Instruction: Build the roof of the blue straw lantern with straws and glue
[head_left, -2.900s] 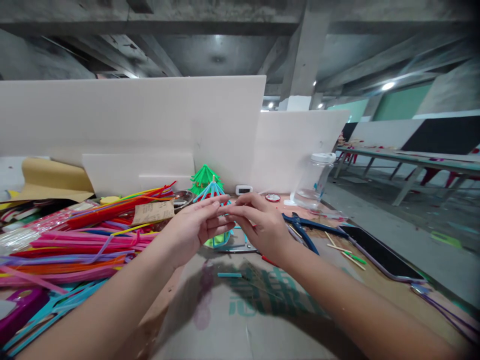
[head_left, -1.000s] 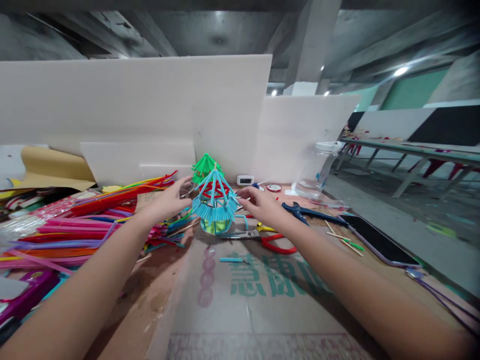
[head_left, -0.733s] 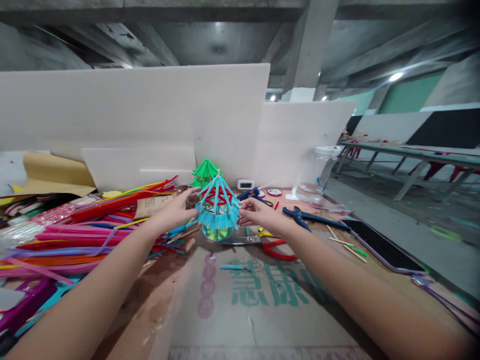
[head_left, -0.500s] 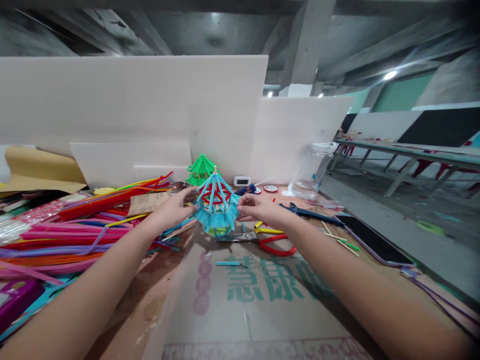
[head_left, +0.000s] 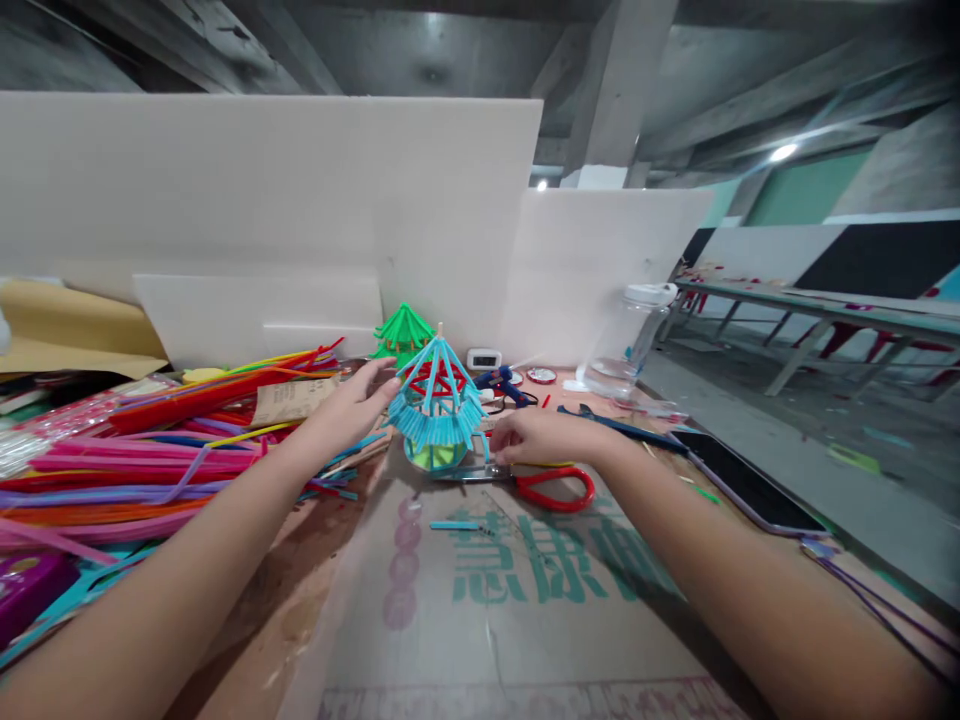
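Left hand (head_left: 346,408) spread beside blue pipe-cleaner pagoda (head_left: 436,412) (fingertips near its roof), right hand (head_left: 541,438) curled over red-handled scissors (head_left: 525,482), grip unclear

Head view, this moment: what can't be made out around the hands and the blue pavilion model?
- Right hand: its fingertips are hidden behind the hand, so contact with the red-handled scissors is unclear.
- Left hand: touching the blue pavilion model or just beside it, cannot tell.
- Green model: lower part hidden by the blue one.
- Small white device: display too small to read.
- Phone: screen dark.
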